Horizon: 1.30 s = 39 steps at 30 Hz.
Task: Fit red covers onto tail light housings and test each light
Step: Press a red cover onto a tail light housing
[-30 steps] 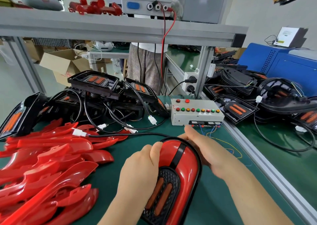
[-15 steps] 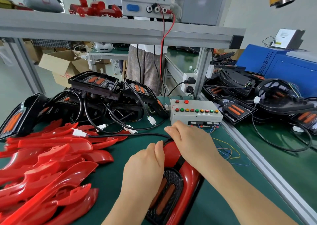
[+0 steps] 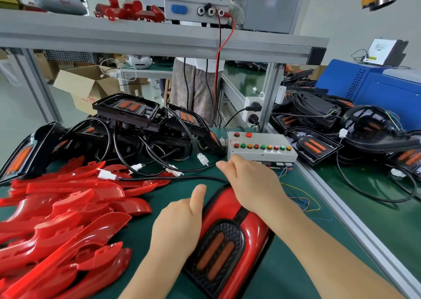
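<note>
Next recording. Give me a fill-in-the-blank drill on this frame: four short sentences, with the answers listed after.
1. The left hand and right hand rest on a tail light whose fitted cover is ____.
2. The pile of loose covers lies to the ____ of that light.
3. The grey test box stands just beyond the ____ hand.
4. The power supply sits up on the metal ____.

Missing words: red; left; right; shelf
</note>
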Each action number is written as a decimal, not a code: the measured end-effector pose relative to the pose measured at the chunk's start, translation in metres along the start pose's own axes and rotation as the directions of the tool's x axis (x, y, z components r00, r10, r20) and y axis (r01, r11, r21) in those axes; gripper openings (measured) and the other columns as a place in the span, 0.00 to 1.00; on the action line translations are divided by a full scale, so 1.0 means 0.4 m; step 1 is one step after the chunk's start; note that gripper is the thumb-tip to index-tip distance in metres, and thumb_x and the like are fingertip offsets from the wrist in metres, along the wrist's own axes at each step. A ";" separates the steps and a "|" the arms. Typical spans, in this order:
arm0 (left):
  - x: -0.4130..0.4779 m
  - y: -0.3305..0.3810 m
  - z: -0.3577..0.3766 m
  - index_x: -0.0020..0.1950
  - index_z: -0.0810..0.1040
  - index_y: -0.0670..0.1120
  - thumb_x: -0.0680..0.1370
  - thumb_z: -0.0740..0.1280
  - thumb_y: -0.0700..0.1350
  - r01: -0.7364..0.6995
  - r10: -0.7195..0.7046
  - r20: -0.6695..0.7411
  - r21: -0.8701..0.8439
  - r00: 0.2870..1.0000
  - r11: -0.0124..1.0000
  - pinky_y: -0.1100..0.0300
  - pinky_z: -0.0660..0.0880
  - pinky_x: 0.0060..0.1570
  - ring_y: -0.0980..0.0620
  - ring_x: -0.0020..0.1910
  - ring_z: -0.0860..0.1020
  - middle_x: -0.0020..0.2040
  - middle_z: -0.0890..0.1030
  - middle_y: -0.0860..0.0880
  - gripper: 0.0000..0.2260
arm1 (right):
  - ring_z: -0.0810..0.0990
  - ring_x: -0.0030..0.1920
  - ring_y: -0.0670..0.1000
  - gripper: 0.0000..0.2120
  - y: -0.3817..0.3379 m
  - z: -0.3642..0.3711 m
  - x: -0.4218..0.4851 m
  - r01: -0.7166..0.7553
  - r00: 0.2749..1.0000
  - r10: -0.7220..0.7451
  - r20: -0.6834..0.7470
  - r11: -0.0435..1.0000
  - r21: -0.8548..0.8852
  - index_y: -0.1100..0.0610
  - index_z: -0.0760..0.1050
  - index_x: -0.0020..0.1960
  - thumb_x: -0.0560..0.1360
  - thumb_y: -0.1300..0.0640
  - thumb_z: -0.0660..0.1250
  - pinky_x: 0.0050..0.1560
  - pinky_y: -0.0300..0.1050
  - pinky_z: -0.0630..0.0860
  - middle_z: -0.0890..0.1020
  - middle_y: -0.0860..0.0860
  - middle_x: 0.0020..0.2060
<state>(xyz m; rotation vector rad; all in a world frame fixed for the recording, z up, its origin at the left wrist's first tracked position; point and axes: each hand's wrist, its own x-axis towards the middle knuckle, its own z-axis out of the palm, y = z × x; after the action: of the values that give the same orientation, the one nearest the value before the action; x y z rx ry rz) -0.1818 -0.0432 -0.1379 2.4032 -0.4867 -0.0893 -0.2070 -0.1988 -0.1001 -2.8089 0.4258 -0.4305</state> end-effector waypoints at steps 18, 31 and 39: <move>0.010 -0.002 0.034 0.72 0.59 0.61 0.83 0.47 0.50 -0.142 0.157 -0.094 0.152 0.983 0.978 0.59 0.66 0.38 0.50 0.39 0.69 0.35 0.66 0.56 0.18 | 0.76 0.54 0.49 0.26 0.008 -0.041 0.008 -0.151 0.961 0.072 0.265 0.945 0.290 0.51 0.81 0.51 0.83 0.43 0.46 0.51 0.45 0.65 0.79 0.45 0.48; -0.029 -0.024 0.018 0.30 0.68 0.50 0.67 0.38 0.73 0.198 -0.177 0.101 -0.272 0.979 0.942 0.60 0.66 0.36 0.57 0.33 0.73 0.28 0.73 0.55 0.32 | 0.79 0.46 0.33 0.29 0.100 0.027 -0.109 -0.391 0.906 0.179 0.383 0.697 0.601 0.48 0.81 0.55 0.78 0.32 0.48 0.55 0.34 0.69 0.84 0.36 0.44; 0.027 0.011 -0.019 0.51 0.79 0.55 0.68 0.67 0.68 0.181 0.040 0.368 -0.545 0.929 0.819 0.59 0.78 0.48 0.60 0.43 0.82 0.44 0.85 0.57 0.21 | 0.83 0.49 0.40 0.24 0.111 0.025 -0.106 -0.360 0.910 0.067 0.409 0.615 0.702 0.48 0.83 0.51 0.73 0.32 0.58 0.56 0.39 0.74 0.85 0.42 0.47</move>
<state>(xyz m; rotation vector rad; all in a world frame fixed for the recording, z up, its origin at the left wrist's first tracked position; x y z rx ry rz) -0.1719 -0.0455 -0.1288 1.8016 -0.4533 -0.6397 -0.2535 -0.2237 -0.1331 -1.8908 0.3777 -0.0193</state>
